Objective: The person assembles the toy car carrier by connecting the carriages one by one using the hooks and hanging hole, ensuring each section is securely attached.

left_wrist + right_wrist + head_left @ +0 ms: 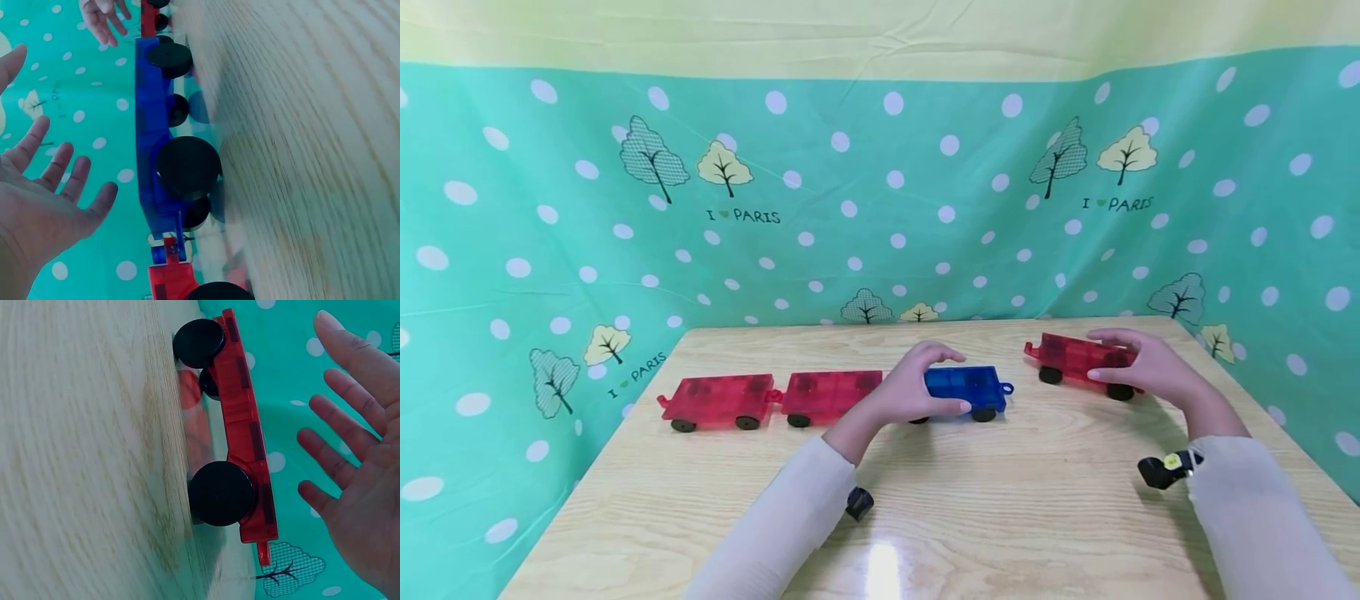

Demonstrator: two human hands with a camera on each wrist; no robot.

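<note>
My left hand (913,390) hovers at the blue toy train car (966,383), fingers spread and apart from it in the left wrist view. The blue car's rear loop joins a red train car (172,281), as the left wrist view shows. In the head view two red cars, the middle one (831,396) and the leftmost one (722,400), stand hooked in line with the blue car. My right hand (1150,367) is beside a separate red car (1075,358) at the right; in the right wrist view its loosely spread fingers (337,425) stay clear of that car.
All the cars stand on black wheels on a pale wooden table (1000,500). A green dotted cloth (820,192) with trees hangs behind and at both sides. Each wrist carries a small black camera, the right one (1165,471) beside the sleeve.
</note>
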